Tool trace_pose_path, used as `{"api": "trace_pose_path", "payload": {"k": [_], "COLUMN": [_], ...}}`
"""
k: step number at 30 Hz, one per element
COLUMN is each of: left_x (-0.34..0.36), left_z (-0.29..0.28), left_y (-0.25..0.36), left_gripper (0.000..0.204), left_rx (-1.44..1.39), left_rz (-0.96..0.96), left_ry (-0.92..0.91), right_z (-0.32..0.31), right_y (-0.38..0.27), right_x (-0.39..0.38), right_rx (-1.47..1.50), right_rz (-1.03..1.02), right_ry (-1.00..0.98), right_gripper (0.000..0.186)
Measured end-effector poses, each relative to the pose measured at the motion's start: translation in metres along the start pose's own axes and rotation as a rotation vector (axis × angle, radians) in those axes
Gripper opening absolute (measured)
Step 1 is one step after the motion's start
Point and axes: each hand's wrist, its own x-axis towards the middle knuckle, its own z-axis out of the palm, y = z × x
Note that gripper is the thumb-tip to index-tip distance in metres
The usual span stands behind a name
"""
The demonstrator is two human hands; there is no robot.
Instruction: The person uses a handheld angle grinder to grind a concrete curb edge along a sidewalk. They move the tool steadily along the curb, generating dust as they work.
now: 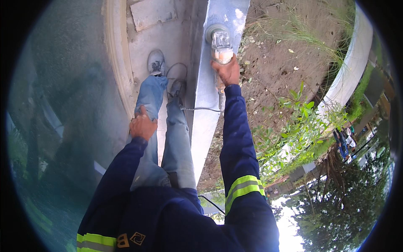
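Note:
My right hand (228, 71) grips the body of an angle grinder (221, 47), its round disc (215, 31) lying against the pale grey top of a long, narrow ledge (205, 126). Near my right wrist a cable (201, 109) crosses the ledge and hangs down toward my feet. On my left leg, around the knee of my faded jeans (149, 92), rests my left hand (143, 126). One of its fingers is stretched forward and the others are partly hidden; no tool shows in it.
My shoes (156, 62) stand on a grey floor left of the ledge, near a loose flat slab (153, 13). A curved rim (115, 59) borders a dark greenish surface. Right of the ledge lie bare soil (277, 71) and leafy plants (294, 122). Several people (345, 140) are far off.

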Motion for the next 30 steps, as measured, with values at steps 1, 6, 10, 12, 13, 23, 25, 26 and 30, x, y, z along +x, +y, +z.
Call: {"api": "trace_pose_path", "payload": {"k": [1, 6, 10, 12, 13, 23, 25, 26, 30], "left_x": [-0.001, -0.005, -0.007, -0.008, -0.007, -0.013, -0.014, -0.014, -0.015], "left_z": [0.003, 0.013, 0.018, 0.022, 0.023, 0.044, 0.045, 0.046, 0.051], "left_y": [0.000, 0.006, 0.011, 0.013, 0.013, 0.012, 0.012, 0.012, 0.011], "left_gripper": [0.087, 0.084, 0.079, 0.077, 0.076, 0.073, 0.072, 0.072, 0.071], "left_rx": [0.002, 0.057, 0.072, 0.083, 0.091, 0.091, 0.061, 0.064, 0.044], "left_rz": [0.008, -0.006, -0.021, -0.028, -0.034, -0.052, -0.056, -0.058, -0.061], "left_ry": [0.007, 0.035, 0.094, 0.110, 0.117, 0.155, 0.149, 0.165, 0.159], "right_z": [-0.003, -0.020, -0.020, -0.011, -0.006, -0.010, -0.017, -0.018, -0.011], "right_y": [-0.002, 0.002, 0.018, 0.019, 0.017, -0.013, -0.008, -0.003, 0.008], "right_x": [0.008, 0.018, -0.001, -0.009, -0.011, 0.034, 0.034, 0.030, 0.016], "right_rx": [0.026, 0.134, 0.072, 0.081, 0.076, 0.051, 0.090, 0.110, 0.095], "right_rz": [-0.016, 0.004, 0.024, -0.030, -0.010, -0.066, -0.076, -0.081, -0.113], "right_ry": [0.014, 0.067, 0.030, 0.009, -0.005, 0.067, 0.082, 0.054, -0.005], "right_gripper": [0.082, 0.078, 0.079, 0.080, 0.080, 0.081, 0.078, 0.079, 0.080]}}
